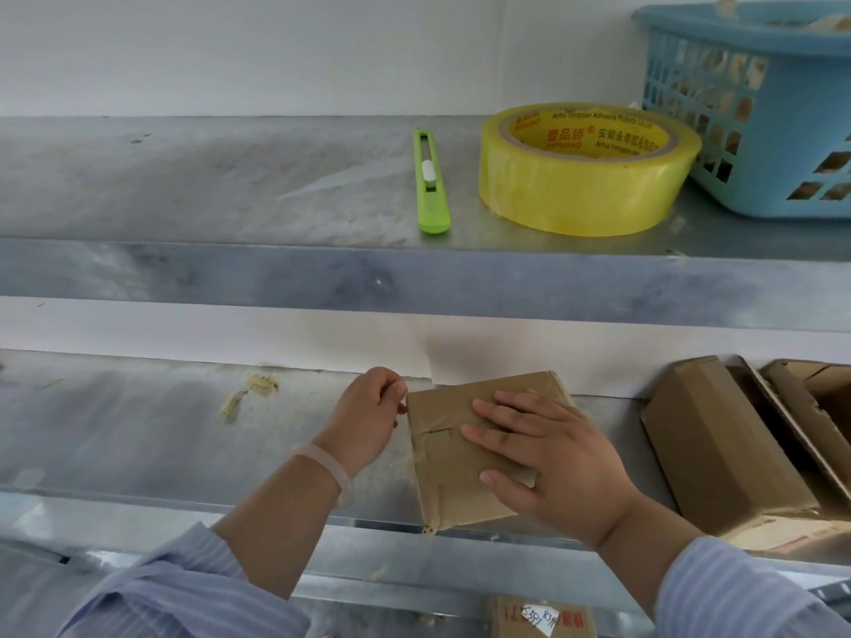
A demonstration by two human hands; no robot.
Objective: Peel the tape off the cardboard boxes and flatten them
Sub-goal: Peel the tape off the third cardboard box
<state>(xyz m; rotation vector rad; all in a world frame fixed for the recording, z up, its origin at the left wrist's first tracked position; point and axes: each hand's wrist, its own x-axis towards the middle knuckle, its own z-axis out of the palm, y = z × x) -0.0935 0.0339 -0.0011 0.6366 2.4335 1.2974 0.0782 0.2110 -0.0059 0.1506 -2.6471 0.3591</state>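
A small taped cardboard box lies flat on the lower metal shelf, its near corner over the shelf's front edge. Clear tape runs across its top and along its left side. My right hand rests palm down on the box top with fingers spread, pressing it. My left hand is curled at the box's upper left corner, fingertips pinched at the tape edge there; whether tape is between them is hard to tell.
The upper shelf carries a green utility knife, a yellow tape roll and a blue basket of tape scraps. More cardboard boxes lie at the right. Tape bits litter the lower shelf. Another box sits below.
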